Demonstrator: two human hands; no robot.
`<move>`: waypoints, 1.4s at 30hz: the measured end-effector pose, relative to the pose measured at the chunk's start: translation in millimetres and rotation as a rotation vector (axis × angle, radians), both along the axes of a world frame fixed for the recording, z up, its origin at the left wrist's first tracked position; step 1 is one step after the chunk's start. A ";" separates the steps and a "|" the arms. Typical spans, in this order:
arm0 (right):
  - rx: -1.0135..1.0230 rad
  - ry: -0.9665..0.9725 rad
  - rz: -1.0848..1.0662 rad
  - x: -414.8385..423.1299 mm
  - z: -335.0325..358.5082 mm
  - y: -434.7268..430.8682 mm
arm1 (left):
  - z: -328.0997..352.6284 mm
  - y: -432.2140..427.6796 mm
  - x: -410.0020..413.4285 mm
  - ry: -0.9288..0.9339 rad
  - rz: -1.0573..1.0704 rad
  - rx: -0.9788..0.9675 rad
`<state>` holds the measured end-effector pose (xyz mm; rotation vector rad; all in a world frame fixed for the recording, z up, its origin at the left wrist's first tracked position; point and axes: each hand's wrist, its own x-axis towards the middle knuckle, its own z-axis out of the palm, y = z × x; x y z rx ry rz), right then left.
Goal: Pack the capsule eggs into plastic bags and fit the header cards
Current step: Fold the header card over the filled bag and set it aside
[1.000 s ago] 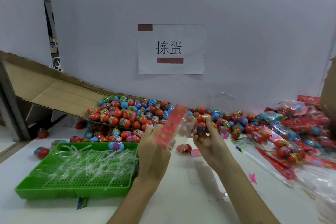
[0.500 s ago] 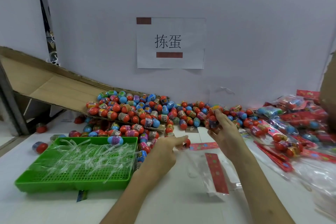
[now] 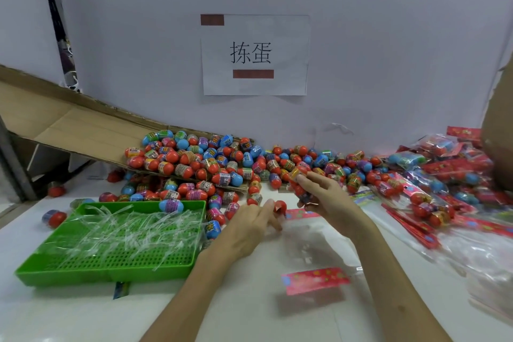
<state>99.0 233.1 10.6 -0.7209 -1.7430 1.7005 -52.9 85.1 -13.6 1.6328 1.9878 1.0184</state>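
A big heap of red and blue capsule eggs (image 3: 222,164) spills from a cardboard ramp onto the white table. My right hand (image 3: 324,197) grips a few capsule eggs (image 3: 299,186) just in front of the heap. My left hand (image 3: 249,225) reaches with its fingertips to a single red egg (image 3: 280,206) on the table. A clear plastic bag (image 3: 313,244) with a red header card (image 3: 315,280) lies flat in front of my hands. Another red header card (image 3: 298,214) lies under my right hand.
A green tray (image 3: 105,269) with clear plastic strips stands at the left. Packed bags of eggs with red cards (image 3: 444,183) pile up at the right. The cardboard ramp (image 3: 69,128) slopes down from the left. A paper sign hangs on the back wall.
The bag with the red card was held up in my hands a second ago; it now lies on the table. My right hand gathered eggs from the heap, and my left hand moved toward a loose egg.
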 end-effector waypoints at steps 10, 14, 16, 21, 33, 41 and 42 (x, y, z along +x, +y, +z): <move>0.024 -0.035 -0.024 -2.3 -1.1 1.7 | -14.2 5.9 -1.1 0.514 0.045 0.124; 0.024 -0.029 0.003 -1.3 -2.0 2.0 | -11.7 3.1 -1.5 0.368 -0.069 -0.020; 0.030 -0.050 0.012 -0.5 -1.4 1.4 | -9.9 2.5 -0.3 0.362 -0.077 -0.049; 0.068 -0.098 0.051 -0.6 -0.8 0.2 | -10.4 3.1 1.2 0.358 -0.065 -0.008; 0.037 -0.181 0.192 5.6 1.1 -1.0 | -11.6 4.6 1.0 0.417 0.002 0.092; -0.066 -0.186 0.364 5.0 -2.2 0.6 | -10.2 4.9 -0.3 0.555 0.069 0.089; -0.061 -0.205 0.359 4.9 -2.4 0.7 | -11.1 4.9 -0.4 0.542 0.074 0.081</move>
